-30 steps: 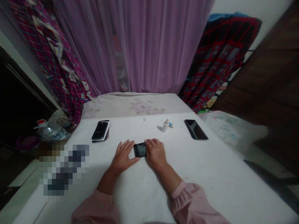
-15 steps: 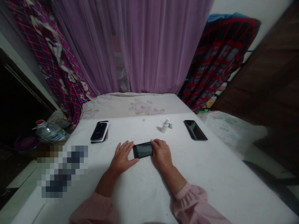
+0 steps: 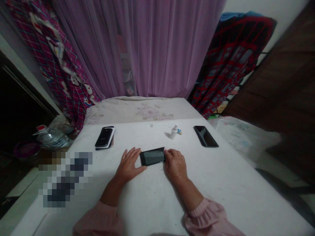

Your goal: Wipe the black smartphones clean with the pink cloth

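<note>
A dark smartphone (image 3: 153,157) lies face up on the white-covered table, turned sideways between my hands. My left hand (image 3: 128,165) frames its left end, with the thumb at the lower corner, the forefinger at the upper one and the other fingers spread beside it. At the right end, the fingers of my right hand (image 3: 176,165) are pinched together against the edge. Whatever they hold is hidden. Beyond the phone stands a small white spray bottle (image 3: 173,132), with a small blue-and-white item (image 3: 179,131) just behind it.
Stacked phones (image 3: 105,137) lie at the left, and a larger dark phone or tablet (image 3: 205,136) at the right. A tiny pale square (image 3: 151,125) sits farther back. Purple curtains (image 3: 159,49) hang behind the table. A water jug (image 3: 52,137) stands off its left side.
My right hand has shifted a little to the right, and more of the phone's right end shows. My left hand and the phone have stayed in place.
</note>
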